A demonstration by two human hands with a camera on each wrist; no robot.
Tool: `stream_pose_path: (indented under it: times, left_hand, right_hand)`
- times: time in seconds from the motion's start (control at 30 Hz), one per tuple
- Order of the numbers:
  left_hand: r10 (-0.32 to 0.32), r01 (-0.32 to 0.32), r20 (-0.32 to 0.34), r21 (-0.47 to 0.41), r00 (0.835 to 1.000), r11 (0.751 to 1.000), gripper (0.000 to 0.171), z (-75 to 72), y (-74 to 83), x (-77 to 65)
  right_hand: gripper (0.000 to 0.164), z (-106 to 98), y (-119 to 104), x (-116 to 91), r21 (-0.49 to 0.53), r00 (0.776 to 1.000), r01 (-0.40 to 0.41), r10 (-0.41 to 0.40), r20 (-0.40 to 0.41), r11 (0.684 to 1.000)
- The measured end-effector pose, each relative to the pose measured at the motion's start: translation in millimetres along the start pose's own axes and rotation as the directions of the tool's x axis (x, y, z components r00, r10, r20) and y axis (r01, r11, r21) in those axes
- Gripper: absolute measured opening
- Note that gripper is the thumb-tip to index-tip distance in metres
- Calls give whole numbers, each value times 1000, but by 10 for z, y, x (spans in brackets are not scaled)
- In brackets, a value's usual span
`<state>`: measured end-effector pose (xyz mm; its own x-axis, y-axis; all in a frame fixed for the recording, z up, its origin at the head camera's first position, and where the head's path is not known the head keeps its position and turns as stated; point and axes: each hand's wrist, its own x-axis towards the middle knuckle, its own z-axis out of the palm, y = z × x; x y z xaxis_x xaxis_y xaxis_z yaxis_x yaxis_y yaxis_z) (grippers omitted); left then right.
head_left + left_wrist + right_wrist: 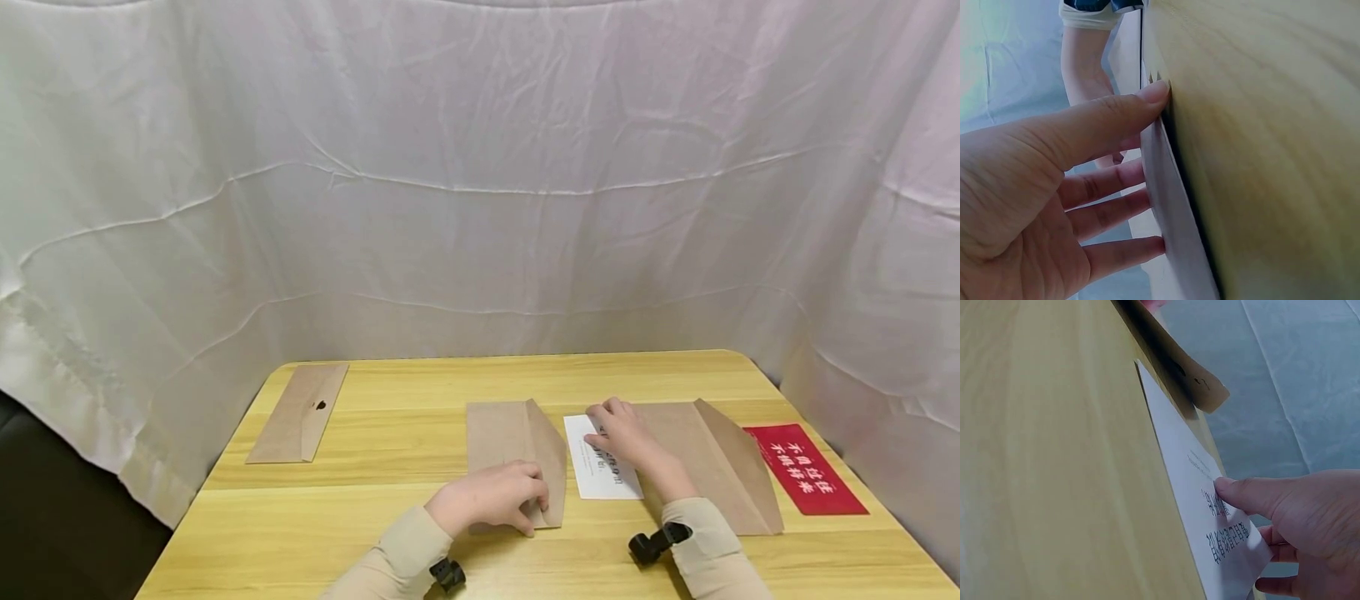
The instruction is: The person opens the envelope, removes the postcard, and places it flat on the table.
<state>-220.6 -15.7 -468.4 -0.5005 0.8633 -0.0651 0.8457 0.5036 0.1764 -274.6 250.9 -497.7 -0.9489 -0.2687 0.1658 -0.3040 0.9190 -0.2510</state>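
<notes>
A brown paper envelope (495, 433) lies in the middle of the table, its pointed flap (551, 454) opened out to the right. My left hand (495, 496) holds it at the near end, thumb at the edge and fingers over the paper; the left wrist view shows this edge close to the wood. Just right of the flap is a white card (596, 475) printed with dark characters. My right hand (626, 433) pinches the card's far end, with the thumb (1241, 492) on the printed face and the fingers partly hidden behind it.
Another brown envelope (682, 425), flap open, lies under the right forearm, and a red card (813, 475) with white characters lies beyond it on the right. A closed envelope (288, 421) with a dark mark is at the far left. White curtains (480, 250) surround the table.
</notes>
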Motion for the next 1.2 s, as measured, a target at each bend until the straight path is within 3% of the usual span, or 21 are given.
stream_pose_path:
  times: [0.6, 0.97, 1.2]
  left_hand:
    - [15, -15, -14, -9, 1000, 1000, 36, 16, -9, -68]
    - [31, -27, -121, 32, 992, 999, 43, -54, -75, -227]
    - [-24, 36, -178, 64, 984, 997, 51, -119, -134, -389]
  right_hand:
    - [37, 45, 25, -20, 10, 999, 42, -42, 14, 999]
    - [41, -56, -2, -12, 11, 997, 63, -63, -37, 998]
    - [42, -146, -50, -25, 1, 996, 71, -71, -45, 997]
